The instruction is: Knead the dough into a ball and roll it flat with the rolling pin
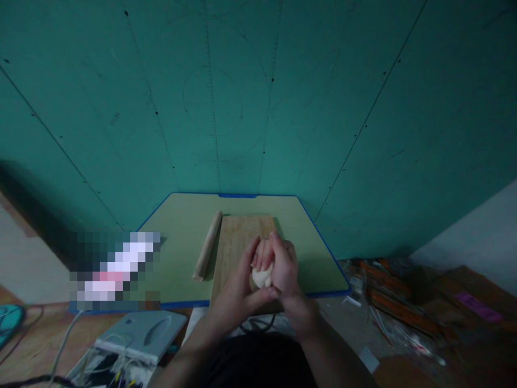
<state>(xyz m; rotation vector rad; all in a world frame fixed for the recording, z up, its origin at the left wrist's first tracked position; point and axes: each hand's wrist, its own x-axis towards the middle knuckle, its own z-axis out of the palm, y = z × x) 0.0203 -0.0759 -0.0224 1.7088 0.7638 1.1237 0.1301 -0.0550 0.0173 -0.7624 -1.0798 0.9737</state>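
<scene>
Snugly amid the cupped fingers (264, 255), pale dough (262, 278)

"How much of the pale lump (262, 278) shows?"
"Mostly its near part; the left hand (247, 288) and right hand (286, 267) cover the rest."
"And the wooden board (242, 229)?"
"Much of its near right part is hidden behind the hands."
"What's that bright thing (123, 261) at left?"
"Can't tell, it's blurred into coarse blocks."
"The fine marks on the green wall (236, 118)?"
"Too small to read."
</scene>
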